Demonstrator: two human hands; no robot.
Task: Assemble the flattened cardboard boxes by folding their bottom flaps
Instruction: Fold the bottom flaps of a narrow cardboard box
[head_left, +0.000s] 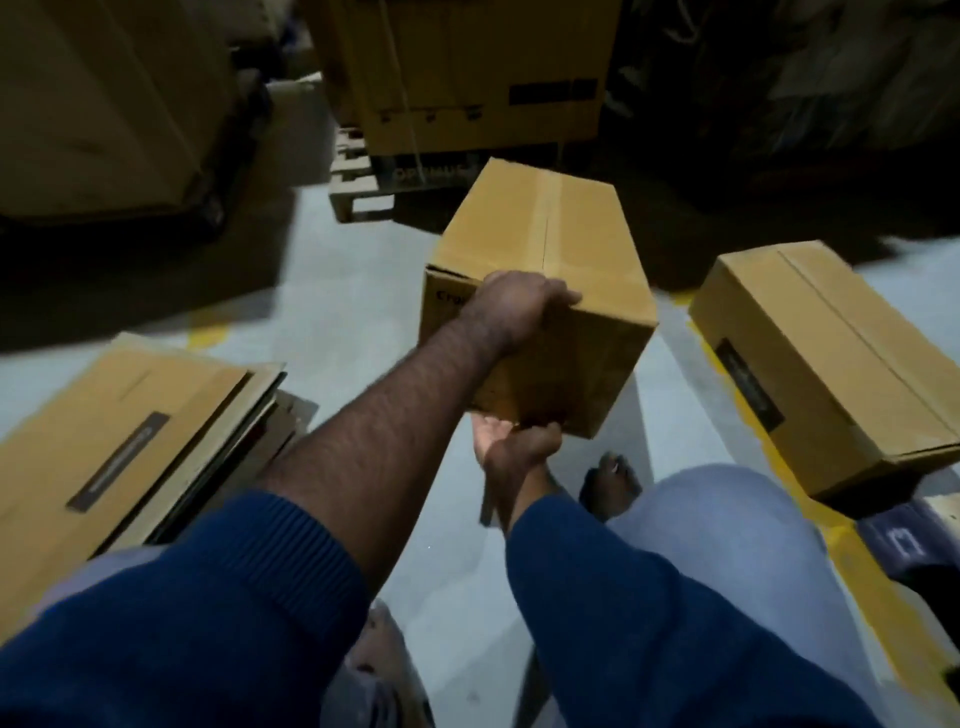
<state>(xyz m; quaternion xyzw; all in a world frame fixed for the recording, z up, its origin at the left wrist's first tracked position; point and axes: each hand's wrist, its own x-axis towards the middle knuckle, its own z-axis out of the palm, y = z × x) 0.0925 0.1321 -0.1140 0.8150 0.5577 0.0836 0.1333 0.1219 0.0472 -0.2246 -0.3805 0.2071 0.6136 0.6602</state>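
A brown cardboard box (545, 244) is held in the air in front of me, its taped flaps facing up. My left hand (519, 306) grips its near top edge, fingers curled over the corner. My right hand (514, 441) holds it from below at the near bottom edge, fingertips curled onto the cardboard. A second assembled box (831, 364) lies on the floor at the right. A stack of flattened boxes (119, 441) lies on the floor at the left.
Large cartons (467, 78) stand on a wooden pallet (353, 187) straight ahead, another big carton (104, 104) at the far left. Grey floor with yellow lines (779, 436) lies below. My knee (727, 519) and foot (613, 483) are at the lower right.
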